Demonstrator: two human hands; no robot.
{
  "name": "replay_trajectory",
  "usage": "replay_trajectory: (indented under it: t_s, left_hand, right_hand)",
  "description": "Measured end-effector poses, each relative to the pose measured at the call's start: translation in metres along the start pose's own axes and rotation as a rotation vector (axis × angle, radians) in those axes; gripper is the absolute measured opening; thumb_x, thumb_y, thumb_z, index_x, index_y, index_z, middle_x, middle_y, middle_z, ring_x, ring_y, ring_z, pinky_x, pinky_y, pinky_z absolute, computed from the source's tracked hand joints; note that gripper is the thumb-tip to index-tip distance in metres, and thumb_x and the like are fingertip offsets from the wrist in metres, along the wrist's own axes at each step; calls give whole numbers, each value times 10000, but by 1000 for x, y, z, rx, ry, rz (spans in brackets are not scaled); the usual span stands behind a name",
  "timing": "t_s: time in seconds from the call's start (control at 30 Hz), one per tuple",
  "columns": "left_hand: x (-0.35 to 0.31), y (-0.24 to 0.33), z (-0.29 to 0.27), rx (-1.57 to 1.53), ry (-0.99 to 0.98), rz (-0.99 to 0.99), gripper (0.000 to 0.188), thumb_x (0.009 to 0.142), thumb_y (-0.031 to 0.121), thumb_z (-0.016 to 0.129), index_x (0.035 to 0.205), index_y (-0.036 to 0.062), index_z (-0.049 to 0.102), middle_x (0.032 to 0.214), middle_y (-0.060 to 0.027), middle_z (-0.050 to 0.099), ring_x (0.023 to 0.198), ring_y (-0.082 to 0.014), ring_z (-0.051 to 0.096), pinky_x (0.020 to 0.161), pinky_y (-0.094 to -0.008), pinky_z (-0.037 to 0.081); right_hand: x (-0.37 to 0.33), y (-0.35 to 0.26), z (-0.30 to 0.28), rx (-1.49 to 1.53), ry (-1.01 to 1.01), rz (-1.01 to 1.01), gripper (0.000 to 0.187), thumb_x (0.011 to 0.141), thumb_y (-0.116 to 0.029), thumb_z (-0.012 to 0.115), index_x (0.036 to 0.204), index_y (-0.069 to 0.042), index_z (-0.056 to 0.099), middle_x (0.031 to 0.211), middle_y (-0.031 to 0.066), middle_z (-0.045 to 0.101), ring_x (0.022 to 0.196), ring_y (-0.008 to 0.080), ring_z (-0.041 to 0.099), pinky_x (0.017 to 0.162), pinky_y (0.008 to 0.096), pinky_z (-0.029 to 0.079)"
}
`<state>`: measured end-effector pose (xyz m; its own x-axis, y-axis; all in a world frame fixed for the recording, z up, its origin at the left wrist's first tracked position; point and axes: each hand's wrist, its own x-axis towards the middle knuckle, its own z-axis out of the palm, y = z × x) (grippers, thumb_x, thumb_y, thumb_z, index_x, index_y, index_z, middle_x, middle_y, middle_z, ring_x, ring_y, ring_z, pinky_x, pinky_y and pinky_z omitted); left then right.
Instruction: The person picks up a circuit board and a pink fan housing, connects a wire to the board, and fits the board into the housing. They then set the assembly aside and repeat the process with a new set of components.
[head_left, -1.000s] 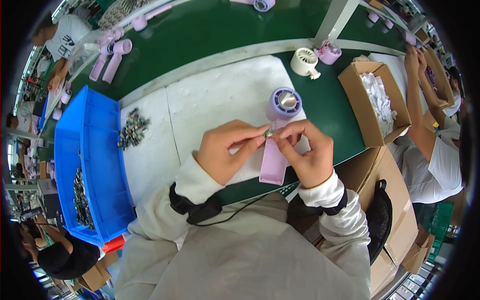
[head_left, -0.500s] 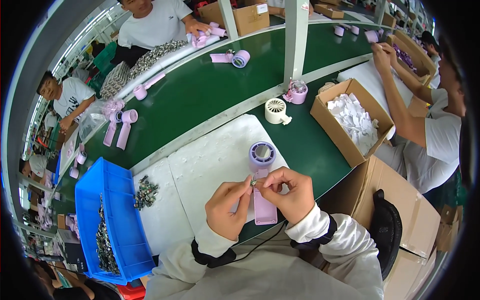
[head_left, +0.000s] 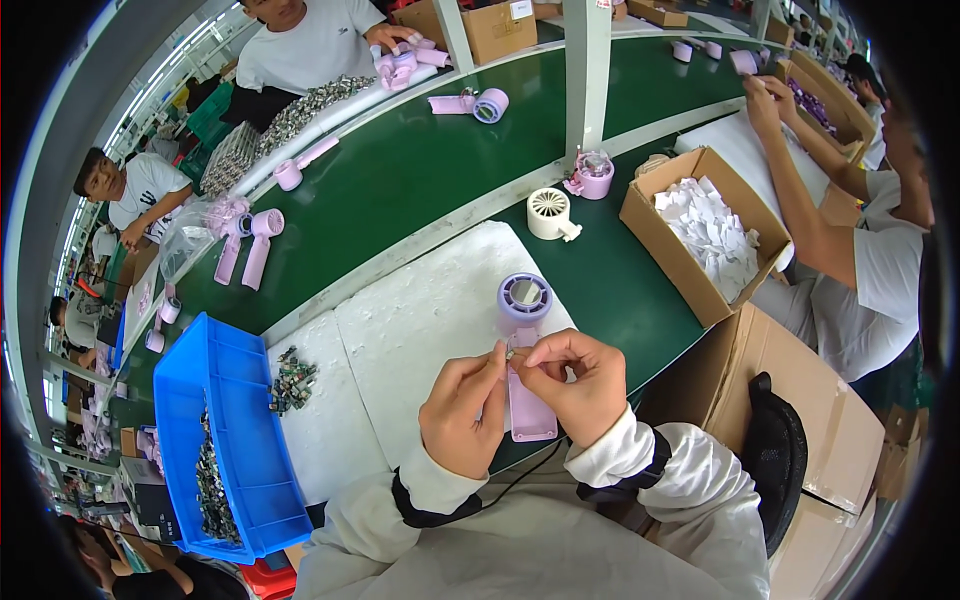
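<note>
A handheld fan lies on the white foam sheet in front of me, with its lilac round head on the far side and its open pink handle toward me. Over the upper end of the handle, both hands meet at a small circuit board, mostly covered by fingertips. My left hand is closed, its thumb and forefinger at the board's left side. On the right, my right hand pinches the board between thumb and forefinger. Any wires there are too small to make out.
Small circuit boards lie heaped beside a blue bin at left. A cream fan, a pink fan housing and a carton of white pieces stand beyond. A metal post rises by the green belt.
My left fingers have straightened a little and point more upward; the right hand keeps its pinch. Pink fan parts on the green belt have shifted slightly right and away.
</note>
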<state>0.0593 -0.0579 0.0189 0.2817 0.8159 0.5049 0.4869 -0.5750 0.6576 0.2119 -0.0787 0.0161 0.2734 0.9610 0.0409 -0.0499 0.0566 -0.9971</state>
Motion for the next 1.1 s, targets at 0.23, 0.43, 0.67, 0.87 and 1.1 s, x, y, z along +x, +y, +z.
replay_trajectory:
  t_s: [0.23,0.43,0.67,0.87,1.1]
  left_hand:
    - [1,-22,-4,-626,-222,-198,555,904,-86,661,1430,58,558,1184,-130,659,1035,-192,679,841,-331,568]
    - [0,-7,-17,-1101,-369,-706,746,925,-51,639,1576,70,296,1209,-149,636,1062,-191,654,871,-333,563]
    - [49,-10,-66,-1290,-322,-690,683,967,83,629,1559,55,290,1121,-168,665,934,-210,679,796,-328,568]
    - [83,-16,-74,-731,-52,-400,426,1011,184,602,1406,40,537,1141,-141,669,985,-248,682,847,-365,567]
    - [81,-50,-56,337,-417,306,414,970,260,650,1319,43,605,1264,-182,626,1129,-345,625,951,-417,522]
  right_hand:
    - [8,-3,-7,-104,-24,-170,125,812,35,766,896,-15,688,820,8,724,637,33,471,600,201,394]
    - [6,-3,-5,-191,10,-360,142,830,-25,785,926,-31,681,806,11,652,668,81,483,627,239,411]
    - [15,3,-10,-191,66,-386,122,891,-99,752,980,-53,683,805,32,624,701,163,501,657,291,443]
    - [12,0,-6,-244,-27,-447,102,922,-104,733,954,-23,681,822,52,633,715,158,530,678,290,452]
    - [13,6,-7,-302,-111,-516,96,913,-111,742,938,-30,697,803,63,646,719,181,569,676,303,480]
